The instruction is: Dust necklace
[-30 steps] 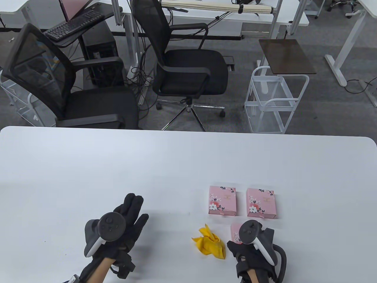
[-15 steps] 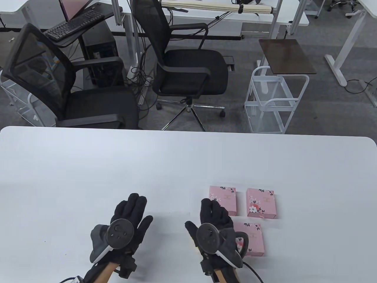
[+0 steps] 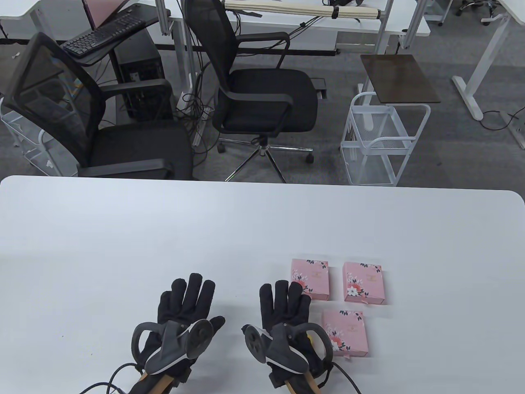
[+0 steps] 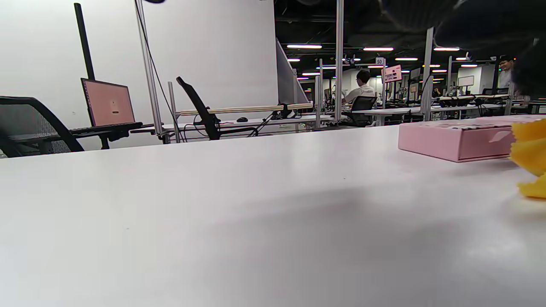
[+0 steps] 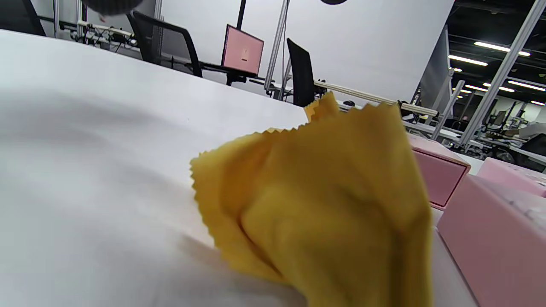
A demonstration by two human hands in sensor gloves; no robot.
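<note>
**An open office behind a white table**

A white table (image 3: 262, 221) with rounded corners fills the lower half of the table view. Behind it the floor is grey carpet (image 3: 451, 135). Two black mesh office chairs stand there, one at the left (image 3: 94, 123) and one nearer the middle (image 3: 258, 90). A keyboard (image 3: 102, 35) lies on a dark tray beside a black computer tower (image 3: 141, 78), with cables trailing on the floor nearby. To the right stands a white wire cart (image 3: 381, 139) and a small dark brown side table (image 3: 398, 78). More white desks line the back. The left wrist view shows a white wall (image 4: 213, 51), a pink-lit laptop screen (image 4: 108, 102) and long ceiling lights (image 4: 305, 46) over distant desks.
</note>
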